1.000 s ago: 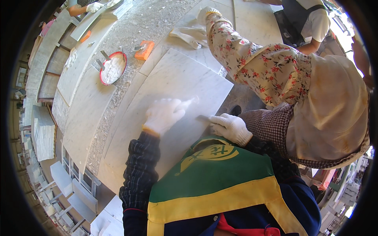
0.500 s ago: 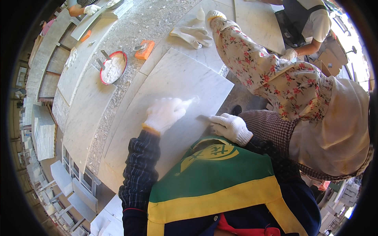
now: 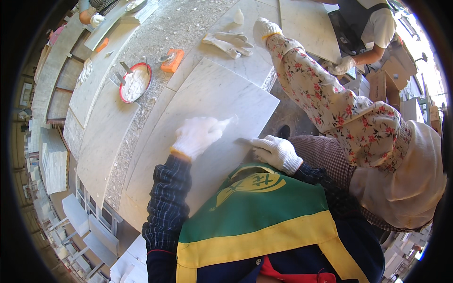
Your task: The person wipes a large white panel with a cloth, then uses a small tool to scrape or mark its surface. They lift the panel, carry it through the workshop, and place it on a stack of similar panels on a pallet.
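Nearest me: green apron (image 3: 255,207), yellow border. Wearer's gloved right hand (image 3: 276,153) closed on a thin grey blade (image 3: 243,141), by the near edge of a pale veined slab (image 3: 231,89). Gloved left hand (image 3: 196,137) over the slab's middle, fingers bunched, pale tip past them; can't tell whether it grips anything, too washed-out. The slab lies on the worktop, one corner jutting out. Alongside, a co-worker's floral sleeve (image 3: 325,96). Farther: orange block (image 3: 172,60), red-rimmed bowl (image 3: 135,82) of white paste, loose gloves (image 3: 229,44), small white bottle (image 3: 239,17).
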`<state>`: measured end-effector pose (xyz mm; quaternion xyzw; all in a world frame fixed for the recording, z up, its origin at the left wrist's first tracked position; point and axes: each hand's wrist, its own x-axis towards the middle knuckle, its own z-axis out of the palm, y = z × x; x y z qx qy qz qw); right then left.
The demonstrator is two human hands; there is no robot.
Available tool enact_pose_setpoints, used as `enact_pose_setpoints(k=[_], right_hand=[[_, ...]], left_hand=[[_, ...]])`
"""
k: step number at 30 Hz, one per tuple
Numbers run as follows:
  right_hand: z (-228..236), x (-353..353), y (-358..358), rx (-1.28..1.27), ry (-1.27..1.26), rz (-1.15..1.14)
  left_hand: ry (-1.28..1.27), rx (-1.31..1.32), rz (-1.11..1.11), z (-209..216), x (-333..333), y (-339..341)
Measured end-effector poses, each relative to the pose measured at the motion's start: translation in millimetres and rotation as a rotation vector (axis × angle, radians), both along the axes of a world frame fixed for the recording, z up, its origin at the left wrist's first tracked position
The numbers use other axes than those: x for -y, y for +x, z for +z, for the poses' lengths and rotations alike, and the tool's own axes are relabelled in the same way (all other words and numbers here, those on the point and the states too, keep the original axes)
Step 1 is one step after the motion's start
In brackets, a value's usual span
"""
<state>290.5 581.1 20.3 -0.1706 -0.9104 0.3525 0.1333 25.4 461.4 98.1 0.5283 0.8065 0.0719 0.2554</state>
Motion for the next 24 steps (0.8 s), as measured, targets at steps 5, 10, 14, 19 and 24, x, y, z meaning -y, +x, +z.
enact_pose_setpoints(k=[5,10,14,19,24], right_hand=[[2.1,-0.1,-0.4,0.0,-0.042,-0.005],[2.4,-0.9,-0.3,0.008,-0.049,0.001],[1.2,-1.8,-0.3,0.003,-0.043,0.011],[1.7,-2.9,0.8,-0.068,0.003,0.022],[-2.0,-4.4,3.6,-0.025,-0.041,0.032]], left_hand=[[-0.063,0.018,0.026,8.6,-5.3,3.4],[-0.104,0.019,0.048,17.2,-8.9,6.7],[-0.101,0.006,0.047,10.8,-7.4,5.3],[0.049,-0.035,-0.061,-0.7,1.8,-1.4],[0.128,-0.018,-0.147,-4.0,5.3,-2.5]])
